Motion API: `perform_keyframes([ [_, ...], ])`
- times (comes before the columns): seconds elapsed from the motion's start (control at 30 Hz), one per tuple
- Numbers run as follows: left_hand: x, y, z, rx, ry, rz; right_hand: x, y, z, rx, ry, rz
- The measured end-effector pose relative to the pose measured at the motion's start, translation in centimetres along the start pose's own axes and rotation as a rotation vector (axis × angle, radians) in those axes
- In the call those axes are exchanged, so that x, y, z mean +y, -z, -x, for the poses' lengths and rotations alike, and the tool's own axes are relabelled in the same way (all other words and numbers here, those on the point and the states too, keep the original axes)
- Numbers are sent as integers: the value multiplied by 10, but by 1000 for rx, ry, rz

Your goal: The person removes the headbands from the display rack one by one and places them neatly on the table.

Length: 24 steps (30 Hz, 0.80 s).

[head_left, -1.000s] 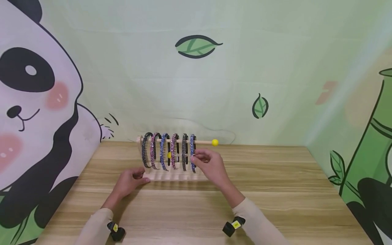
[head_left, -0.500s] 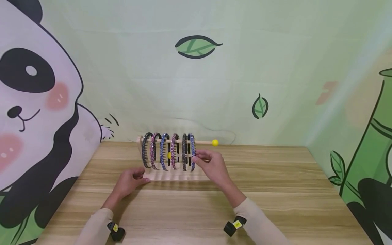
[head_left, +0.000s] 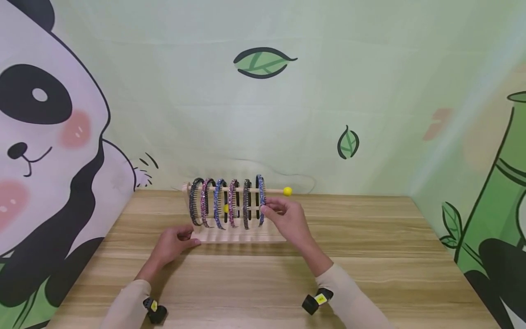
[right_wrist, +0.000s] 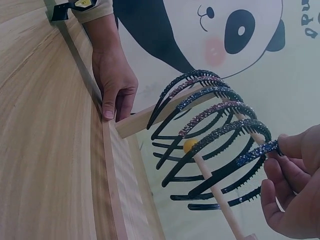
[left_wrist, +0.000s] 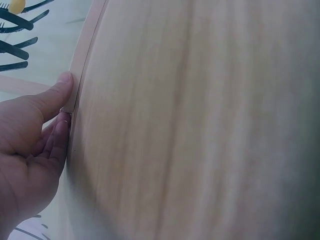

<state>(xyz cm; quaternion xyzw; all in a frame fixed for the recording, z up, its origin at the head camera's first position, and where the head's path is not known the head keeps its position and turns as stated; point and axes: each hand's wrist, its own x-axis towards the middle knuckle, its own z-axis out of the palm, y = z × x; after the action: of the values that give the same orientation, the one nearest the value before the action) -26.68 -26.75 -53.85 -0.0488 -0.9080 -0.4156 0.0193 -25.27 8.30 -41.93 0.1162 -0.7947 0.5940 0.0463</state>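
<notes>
A wooden headband rack stands on the table, its pale base (head_left: 242,236) toward me. My left hand (head_left: 174,244) grips the base's left front corner, thumb on top, fingers curled against the end. Several glittery toothed headbands hang along the upper dowel (head_left: 273,190): a black one (head_left: 193,208) leftmost, then pink and blue ones, and a dark grey one (head_left: 245,208). My right hand (head_left: 289,224) pinches the rightmost blue headband (head_left: 260,185) by its front between thumb and fingers. In the right wrist view, this blue headband (right_wrist: 252,154) is nearest the camera, its black ends pointing away from the hand.
A yellow ball (head_left: 287,191) caps the upper dowel's right end. Another yellow ball (right_wrist: 190,145) tips a lower dowel among the headbands. Behind the table (head_left: 370,237) hangs a green cloth backdrop (head_left: 197,91) printed with a panda and leaves.
The blue headband, first shifted slightly left at its lower end, has since moved a little right and up with my right hand. My left hand keeps its place on the base.
</notes>
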Motion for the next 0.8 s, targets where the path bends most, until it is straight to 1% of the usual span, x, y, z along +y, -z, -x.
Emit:
perform_keyframes([
  [0.17,1,0,0,1,3,5,-5,3,-1,18,-12,-1],
  [0.33,1,1,0,-1,-11,6,-6,7,-3,35,-22,-2],
  [0.5,1,1,0,1,-13,-7,-7,11,-5,53,4,0],
  [0.67,3,1,1,0,12,-14,-9,16,-6,64,34,3],
  [0.8,3,1,1,-6,19,-17,-11,19,-6,66,58,-3],
])
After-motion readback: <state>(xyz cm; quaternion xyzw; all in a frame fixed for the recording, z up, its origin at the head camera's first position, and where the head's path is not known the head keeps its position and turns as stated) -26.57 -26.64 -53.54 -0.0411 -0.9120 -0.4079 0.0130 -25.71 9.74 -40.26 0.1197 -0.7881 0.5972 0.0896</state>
